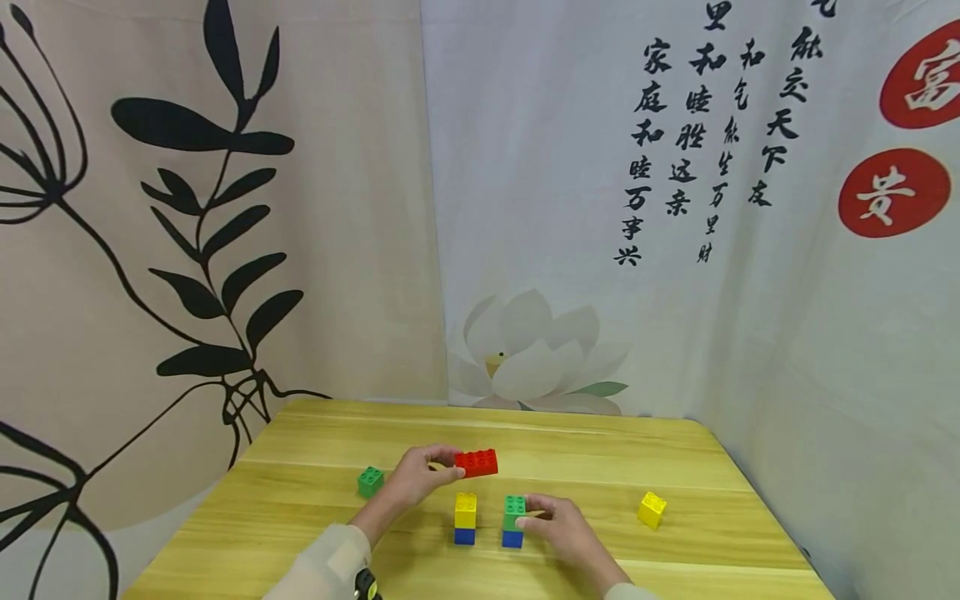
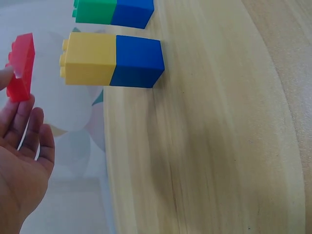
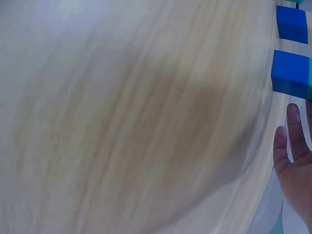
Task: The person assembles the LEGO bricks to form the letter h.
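Note:
My left hand (image 1: 422, 477) pinches a long red toy brick (image 1: 478, 462) by its left end, between thumb and fingers, raised behind the stacks. In the left wrist view the red brick (image 2: 22, 66) is held clear of both. A yellow brick (image 1: 466, 509) sits squarely on a blue brick (image 1: 464, 537), forming the left stack. To its right, a green brick (image 1: 514, 510) tops another blue brick (image 1: 512, 540). My right hand (image 1: 564, 532) holds the green brick from the right side, thumb toward the front; the right wrist view cuts off most of this grip.
A loose green brick (image 1: 370, 482) lies on the wooden table (image 1: 585, 450) left of my left hand. A yellow brick (image 1: 652, 509) stands off to the right. Behind the table's far edge hangs a printed curtain (image 1: 360, 250).

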{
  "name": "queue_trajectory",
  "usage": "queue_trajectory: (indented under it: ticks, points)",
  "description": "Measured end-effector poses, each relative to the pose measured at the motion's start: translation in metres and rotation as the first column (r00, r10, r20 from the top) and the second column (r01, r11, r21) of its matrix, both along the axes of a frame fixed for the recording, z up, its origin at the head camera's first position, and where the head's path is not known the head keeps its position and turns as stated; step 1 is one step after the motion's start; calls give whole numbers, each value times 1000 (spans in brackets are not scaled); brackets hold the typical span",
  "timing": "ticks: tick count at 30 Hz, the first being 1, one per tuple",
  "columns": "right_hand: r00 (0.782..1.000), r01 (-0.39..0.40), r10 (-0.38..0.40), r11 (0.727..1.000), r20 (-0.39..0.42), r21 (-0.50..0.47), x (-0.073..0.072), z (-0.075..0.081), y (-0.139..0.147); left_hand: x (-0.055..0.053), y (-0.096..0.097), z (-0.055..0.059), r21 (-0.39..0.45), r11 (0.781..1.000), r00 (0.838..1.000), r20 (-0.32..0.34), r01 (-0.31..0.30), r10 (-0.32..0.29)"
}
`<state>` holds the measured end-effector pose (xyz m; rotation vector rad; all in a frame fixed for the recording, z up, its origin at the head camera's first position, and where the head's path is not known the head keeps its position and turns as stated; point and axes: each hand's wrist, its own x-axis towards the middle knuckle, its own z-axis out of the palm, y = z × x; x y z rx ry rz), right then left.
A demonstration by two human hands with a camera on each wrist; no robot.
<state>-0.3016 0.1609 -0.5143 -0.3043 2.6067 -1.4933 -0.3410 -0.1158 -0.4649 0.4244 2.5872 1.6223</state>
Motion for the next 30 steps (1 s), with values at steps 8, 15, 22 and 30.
queue_trajectory:
  ticks: [8,15,22,30]
  points:
    - [1000,-17,17,1000,11,-21,0,2,-7,4,-3,-1,4,999,999,16,36,-36]
    - [1000,-17,18,999,18,-34,-1,3,-13,4,-5,-6,-7,998,998,16,61,-61]
    - [1000,-20,20,999,15,-36,-3,3,-18,4,-5,-13,-21,995,996,15,93,-93]
    - [999,-36,37,998,32,-49,-5,1,-22,8,-5,-13,-14,993,993,29,116,-116]
